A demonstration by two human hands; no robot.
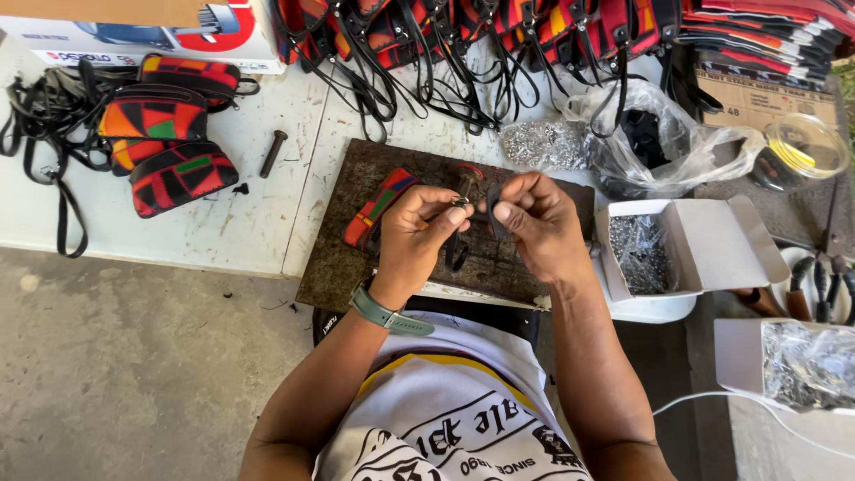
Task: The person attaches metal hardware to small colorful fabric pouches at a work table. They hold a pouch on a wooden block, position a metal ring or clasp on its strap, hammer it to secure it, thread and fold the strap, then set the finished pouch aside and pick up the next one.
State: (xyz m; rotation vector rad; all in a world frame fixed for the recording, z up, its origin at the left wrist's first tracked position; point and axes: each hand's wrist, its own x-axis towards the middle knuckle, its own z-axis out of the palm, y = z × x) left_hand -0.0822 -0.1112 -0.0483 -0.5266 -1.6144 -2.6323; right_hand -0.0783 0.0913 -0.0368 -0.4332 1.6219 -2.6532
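1. White, scuffed tabletop (223, 223) runs across the view, with grey concrete floor below it and a dark, rusty board (356, 258) lying on it under both hands.
2. Left hand (411, 233), a grey-green watch (383, 313) on its wrist, is curled nearly closed, thumb and fingertips pinching a small metal ring (460, 202) on a black strap (456, 251) that hangs down from it to the board.
3. Right hand (536, 223) is also mostly closed, thumb and forefinger pinching the strap's dark end (492, 218) just beside the ring; the two hands almost touch.
4. Just left of the left hand, a red, green and orange striped pouch (376, 207) lies on the board.
5. Right of the right hand stands an open white box (712, 245) holding small silvery metal parts.
6. Beyond the hands, farther up the table, lies a clear bag of silvery parts (541, 144) and a crumpled plastic bag (659, 138) with black pieces inside.
7. Along the far edge hangs a row of red patterned bags (499, 27) with black straps.
8. Well to the left of the left hand, a stack of patterned pouches (165, 134) sits beside a tangle of black straps, with a dark bolt (273, 153) between that stack and the board.
9. Far right, pliers (824, 285) rest in a white tray.
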